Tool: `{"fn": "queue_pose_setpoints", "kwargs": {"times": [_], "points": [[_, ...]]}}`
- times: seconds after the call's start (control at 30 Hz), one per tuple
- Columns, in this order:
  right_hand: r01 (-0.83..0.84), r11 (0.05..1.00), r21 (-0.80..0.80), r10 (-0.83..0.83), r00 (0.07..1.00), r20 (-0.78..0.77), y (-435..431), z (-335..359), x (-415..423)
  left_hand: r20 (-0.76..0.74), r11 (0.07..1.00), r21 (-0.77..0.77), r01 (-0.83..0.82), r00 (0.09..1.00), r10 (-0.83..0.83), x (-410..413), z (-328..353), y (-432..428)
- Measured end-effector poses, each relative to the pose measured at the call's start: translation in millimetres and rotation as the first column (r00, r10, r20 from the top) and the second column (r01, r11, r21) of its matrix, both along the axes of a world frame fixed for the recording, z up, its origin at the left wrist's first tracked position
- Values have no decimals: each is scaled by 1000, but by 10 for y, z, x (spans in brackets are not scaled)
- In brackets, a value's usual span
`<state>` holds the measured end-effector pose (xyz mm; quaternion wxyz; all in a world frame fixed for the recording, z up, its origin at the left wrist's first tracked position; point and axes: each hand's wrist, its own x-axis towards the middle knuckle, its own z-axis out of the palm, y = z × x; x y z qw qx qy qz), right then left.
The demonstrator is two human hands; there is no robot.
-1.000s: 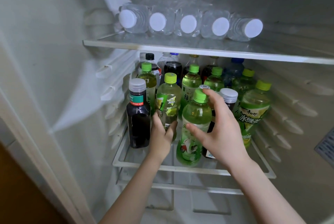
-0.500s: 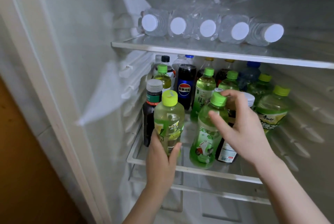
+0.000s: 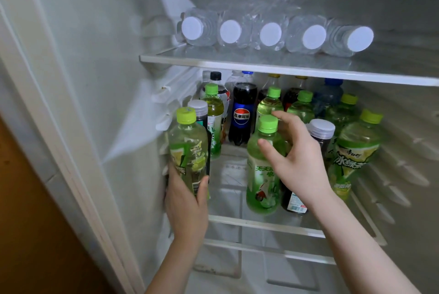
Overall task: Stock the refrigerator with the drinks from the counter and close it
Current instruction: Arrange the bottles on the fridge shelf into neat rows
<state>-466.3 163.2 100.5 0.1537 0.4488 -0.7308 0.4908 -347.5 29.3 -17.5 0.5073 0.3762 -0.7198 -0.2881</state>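
Note:
The refrigerator is open. My left hand (image 3: 186, 201) grips the base of a green tea bottle (image 3: 187, 148) with a lime cap, held at the left front of the middle shelf (image 3: 261, 223). My right hand (image 3: 297, 160) hovers with spread fingers at another green-capped tea bottle (image 3: 261, 175) that stands near the shelf's front; thumb and fingertips are around its neck, and whether they touch it is unclear. A dark bottle with a white cap (image 3: 320, 129) stands behind my right hand.
Several more green tea bottles, a Pepsi bottle (image 3: 242, 115) and dark drinks crowd the back of the shelf. Several water bottles (image 3: 268, 32) lie on the glass shelf above. The fridge's left wall (image 3: 107, 80) is close to my left hand. A bare patch of shelf lies between my hands.
My left hand has drawn its green tea bottle forward and to the left, out from the row. My right hand has loosened its hold on the middle bottle. The view has shifted left.

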Motion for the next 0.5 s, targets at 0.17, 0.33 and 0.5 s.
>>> {"fn": "queue_pose_setpoints", "kwargs": {"times": [0.17, 0.33, 0.5], "points": [[-124, 991, -57, 129, 985, 115, -190, -50, -137, -56, 999, 35, -1, 998, 3, -92, -5, 68], [-112, 983, -147, 142, 966, 216, -350, -105, -216, -79, 998, 57, -11, 997, 16, -179, 16, 59], [-59, 984, -170, 91, 978, 189, -444, -171, -157, -76, 998, 58, 39, 997, -35, -210, 27, -20]]}}
